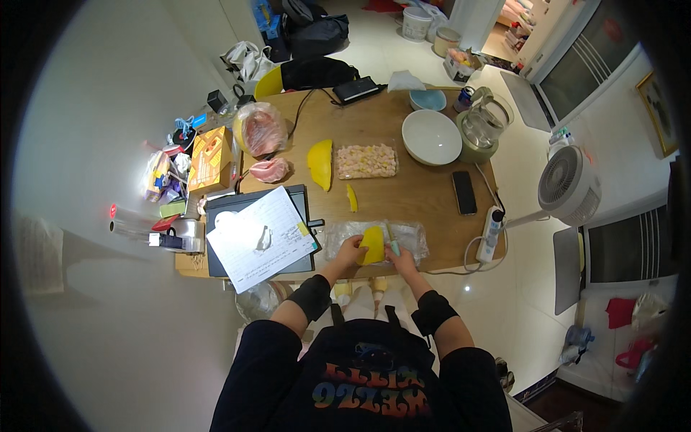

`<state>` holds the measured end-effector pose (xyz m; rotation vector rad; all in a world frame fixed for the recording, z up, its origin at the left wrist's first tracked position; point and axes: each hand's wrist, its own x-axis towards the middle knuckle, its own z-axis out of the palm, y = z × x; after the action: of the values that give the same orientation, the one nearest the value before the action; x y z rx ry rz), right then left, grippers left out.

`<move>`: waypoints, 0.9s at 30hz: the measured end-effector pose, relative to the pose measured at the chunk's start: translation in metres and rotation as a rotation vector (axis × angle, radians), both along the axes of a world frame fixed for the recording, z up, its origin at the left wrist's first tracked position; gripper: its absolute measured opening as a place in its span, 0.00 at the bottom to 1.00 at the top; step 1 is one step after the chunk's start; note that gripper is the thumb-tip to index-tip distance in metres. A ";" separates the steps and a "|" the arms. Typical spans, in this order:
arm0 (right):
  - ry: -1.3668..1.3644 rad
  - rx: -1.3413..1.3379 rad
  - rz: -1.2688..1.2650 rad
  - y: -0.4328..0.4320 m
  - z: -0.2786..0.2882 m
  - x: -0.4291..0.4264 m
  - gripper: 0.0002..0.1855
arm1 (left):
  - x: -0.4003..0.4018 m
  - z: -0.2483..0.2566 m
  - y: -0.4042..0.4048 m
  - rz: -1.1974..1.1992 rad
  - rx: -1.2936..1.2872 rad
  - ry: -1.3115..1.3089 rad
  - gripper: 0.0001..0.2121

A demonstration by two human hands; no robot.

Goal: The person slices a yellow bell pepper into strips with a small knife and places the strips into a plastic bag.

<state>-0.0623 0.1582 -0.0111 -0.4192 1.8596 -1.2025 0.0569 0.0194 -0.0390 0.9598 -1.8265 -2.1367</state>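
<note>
My left hand (352, 250) holds the left edge of a piece of yellow pomelo peel (373, 245) over a clear plastic sheet (413, 240) at the table's near edge. My right hand (400, 259) grips the light green handle of a small knife (394, 244), its blade pointing away from me beside the peel. Farther off lie a thin peel strip (352, 198), a larger peel piece (320, 164) and a clear tray of small diced pale pieces (366, 161). Peeled pomelo flesh (269, 170) and a plastic-wrapped part of a pomelo (262, 129) are at the left.
Papers (267, 237) cover a dark folder at the left, near an orange box (209, 160). A white bowl (432, 137), a glass jug (485, 121), a phone (464, 193) and a power strip (490, 235) are at the right. A fan (567, 183) stands beyond the table's right edge.
</note>
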 end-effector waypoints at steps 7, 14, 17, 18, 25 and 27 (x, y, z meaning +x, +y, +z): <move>-0.179 -0.153 -0.186 0.003 0.015 -0.015 0.12 | -0.013 0.068 -0.009 0.034 0.130 -0.094 0.16; -0.126 -0.059 -0.019 -0.029 0.061 -0.030 0.13 | -0.034 0.095 -0.027 0.088 0.171 0.022 0.15; -0.145 -0.090 -0.011 -0.042 0.082 -0.031 0.12 | -0.038 0.097 -0.038 0.045 0.174 0.030 0.14; -0.182 -0.095 -0.050 -0.043 0.088 -0.032 0.11 | -0.038 0.104 -0.037 -0.012 0.106 0.030 0.15; -0.572 -0.327 -0.041 -0.054 0.111 -0.046 0.08 | -0.036 0.138 -0.043 -0.056 0.649 0.288 0.14; -0.789 -0.424 -0.021 -0.056 0.118 -0.045 0.07 | -0.035 0.137 -0.045 -0.056 0.693 0.313 0.13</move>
<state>-0.1075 0.1018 0.1072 -0.1107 0.9398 -1.5000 0.0222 -0.0259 0.0978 0.6161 -0.9834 -2.8233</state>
